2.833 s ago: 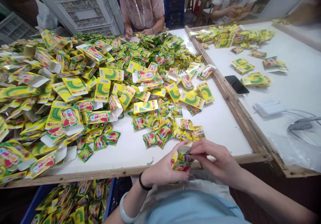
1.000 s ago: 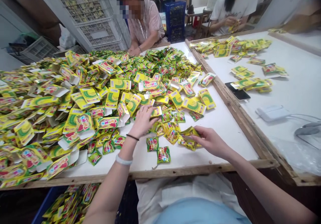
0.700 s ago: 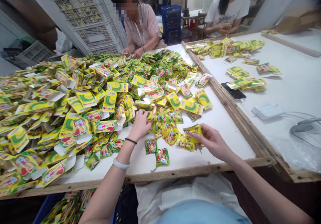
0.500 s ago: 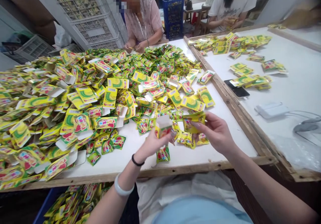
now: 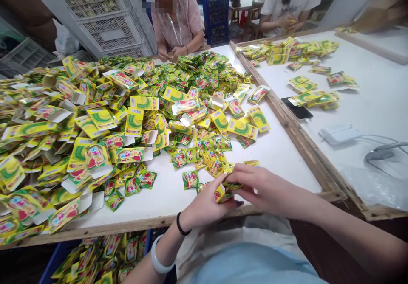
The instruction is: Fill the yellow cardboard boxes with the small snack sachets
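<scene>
My left hand (image 5: 205, 203) cups a small yellow printed carton (image 5: 221, 193) low over the table's front edge. My right hand (image 5: 264, 188) comes in from the right, its fingertips pinching a bundle of foil sachets (image 5: 232, 186) at the carton's open top. The fingers hide most of the carton. Loose green-and-yellow sachets (image 5: 190, 179) lie just beyond my hands on the white table (image 5: 165, 203). Further left spreads a big heap of open yellow cartons (image 5: 134, 122).
A co-worker's hands (image 5: 170, 54) work at the far end of the table, and another person (image 5: 287, 8) sits beyond. A blue crate (image 5: 127, 252) of cartons stands below the front edge. A neighbouring table holds a phone (image 5: 297, 110), sachets and a white charger (image 5: 338, 134).
Both hands have come together and dropped toward the table's front edge. The sachets in my right hand are now at the carton's top. The view has shifted slightly.
</scene>
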A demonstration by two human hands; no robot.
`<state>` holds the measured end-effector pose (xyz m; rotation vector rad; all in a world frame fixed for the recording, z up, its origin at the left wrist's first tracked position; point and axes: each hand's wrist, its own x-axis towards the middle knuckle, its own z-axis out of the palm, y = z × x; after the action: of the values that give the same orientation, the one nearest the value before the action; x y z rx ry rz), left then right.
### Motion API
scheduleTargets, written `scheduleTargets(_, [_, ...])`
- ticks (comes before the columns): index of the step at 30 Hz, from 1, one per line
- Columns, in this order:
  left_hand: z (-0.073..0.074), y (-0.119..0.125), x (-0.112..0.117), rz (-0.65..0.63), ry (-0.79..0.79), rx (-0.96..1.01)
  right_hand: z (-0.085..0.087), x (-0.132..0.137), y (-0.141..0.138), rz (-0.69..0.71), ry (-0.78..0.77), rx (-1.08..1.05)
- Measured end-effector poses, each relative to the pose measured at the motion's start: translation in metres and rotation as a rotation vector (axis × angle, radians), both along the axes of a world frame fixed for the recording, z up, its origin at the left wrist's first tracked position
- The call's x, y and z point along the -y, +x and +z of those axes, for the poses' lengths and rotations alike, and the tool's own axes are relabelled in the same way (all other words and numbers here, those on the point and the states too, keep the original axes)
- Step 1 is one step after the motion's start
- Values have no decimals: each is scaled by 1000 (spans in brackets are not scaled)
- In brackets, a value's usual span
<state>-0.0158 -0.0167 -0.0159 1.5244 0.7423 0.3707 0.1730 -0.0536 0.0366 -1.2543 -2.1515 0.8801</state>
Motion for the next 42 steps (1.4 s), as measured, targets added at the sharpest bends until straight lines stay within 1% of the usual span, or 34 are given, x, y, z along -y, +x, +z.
scheduleTargets(1, [-1, -2, 1, -38, -59, 15, -3, 3, 3, -21, -5, -62])
scheduleTargets(3, [-3, -5, 4, -117, -189, 49, -11, 10, 8, -64, 45, -165])
scheduleTargets(5, [-5, -6, 9, -169, -270, 68, -20, 18, 9, -37, 84, -193])
scheduleTargets(6, [-6, -6, 11, -174, -288, 69, -24, 22, 8, 1, 54, -187])
scheduleTargets(9, [-6, 1, 18, -136, -255, 66, -31, 33, 2, 52, -147, -171])
scheduleTargets(10, [-5, 3, 19, -123, -221, 73, -31, 35, 3, 43, -175, -165])
scheduleTargets(11, [-4, 4, 18, -115, -170, 75, -30, 35, 7, 18, -164, -157])
scheduleTargets(12, [-4, 3, 16, -98, -91, 63, -28, 34, 15, -32, -114, -142])
scheduleTargets(13, [-3, 0, 13, -67, 19, 32, -25, 31, 26, -126, -26, -112])
scheduleTargets(14, [-4, -5, 8, -21, 154, -24, -22, 27, 40, -266, 94, -55])
scheduleTargets(15, [-5, -11, 3, 35, 301, -104, -19, 23, 56, -444, 216, 29])
scheduleTargets(16, [-7, -19, -3, 85, 440, -198, -17, 17, 73, -659, 364, 159])
scheduleTargets(17, [-11, -27, -8, 116, 555, -300, -16, 11, 88, -836, 471, 331])
scheduleTargets(18, [-15, -35, -14, 116, 637, -397, -16, 6, 100, -957, 514, 483])
scheduleTargets(19, [-19, -42, -18, 87, 688, -485, -20, 1, 108, -1004, 530, 582])
scheduleTargets(20, [-23, -48, -20, 47, 717, -557, -25, -4, 112, -964, 490, 626])
scheduleTargets(21, [-27, -52, -22, 6, 734, -608, -33, -9, 111, -860, 416, 616])
scheduleTargets(23, [-31, -55, -22, -60, 741, -653, -54, -16, 101, -569, 230, 532])
scheduleTargets(24, [-32, -55, -22, -75, 732, -649, -64, -18, 94, -444, 145, 506])
scheduleTargets(25, [-31, -55, -22, -75, 715, -632, -73, -20, 88, -354, 75, 502])
scheduleTargets(26, [-31, -54, -23, -61, 692, -602, -81, -22, 83, -302, 19, 511])
scheduleTargets(28, [-30, -52, -25, 18, 640, -510, -90, -24, 79, -282, -75, 522])
scheduleTargets(30, [-32, -49, -27, 160, 548, -386, -91, -24, 77, -346, -159, 457])
scheduleTargets(31, [-33, -47, -28, 241, 473, -318, -89, -23, 75, -397, -194, 366])
scheduleTargets(33, [-38, -39, -28, 403, 282, -184, -82, -19, 64, -462, -295, 59])
scheduleTargets(35, [-40, -28, -26, 520, 121, -66, -73, -13, 45, -415, -433, -281])
scheduleTargets(36, [-40, -22, -24, 545, 77, -22, -69, -11, 33, -371, -482, -395])
scheduleTargets(37, [-39, -17, -22, 544, 58, 9, -64, -9, 22, -326, -494, -450])
scheduleTargets(38, [-38, -12, -21, 519, 56, 24, -60, -8, 12, -285, -460, -446])
scheduleTargets(41, [-32, -7, -17, 394, 66, 37, -52, -10, -8, -220, -238, -269])
scheduleTargets(42, [-30, -8, -15, 359, 45, 53, -52, -12, -10, -218, -197, -216])
